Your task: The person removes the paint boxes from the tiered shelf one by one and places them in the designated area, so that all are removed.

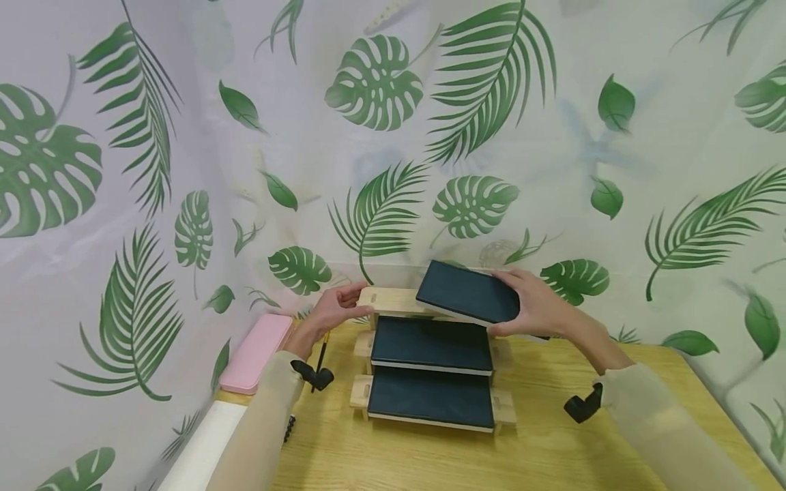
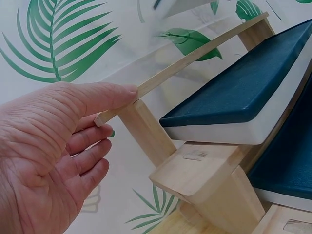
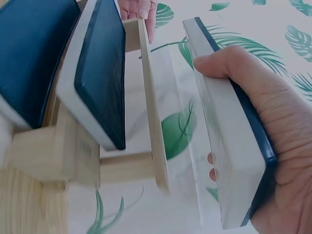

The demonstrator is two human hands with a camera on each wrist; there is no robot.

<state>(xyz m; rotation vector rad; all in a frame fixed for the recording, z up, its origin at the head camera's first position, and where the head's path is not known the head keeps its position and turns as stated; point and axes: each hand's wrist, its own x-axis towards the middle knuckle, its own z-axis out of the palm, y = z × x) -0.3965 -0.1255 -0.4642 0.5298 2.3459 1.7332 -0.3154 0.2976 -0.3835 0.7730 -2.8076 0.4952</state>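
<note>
A stepped light-wood stand (image 1: 393, 300) stands on the table near the back wall. Two dark blue boards with pale edges lie on its tiers, a middle board (image 1: 430, 343) and a lower board (image 1: 432, 397). My left hand (image 1: 331, 310) pinches the left end of the stand's top slat (image 2: 175, 61), thumb above and fingers below. At the right, my right hand (image 1: 528, 303) grips a third dark blue board (image 1: 463, 292) by its right end, tilted over the top tier. In the right wrist view, its pale underside (image 3: 229, 136) is apart from the slat.
A pink case (image 1: 256, 353) lies at the table's left side, with a thin dark pen (image 1: 321, 354) near my left wrist. A black spiral binding (image 1: 288, 428) shows beside the left sleeve. Behind the wooden table (image 1: 565, 450) hangs a leaf-patterned sheet (image 1: 393, 150).
</note>
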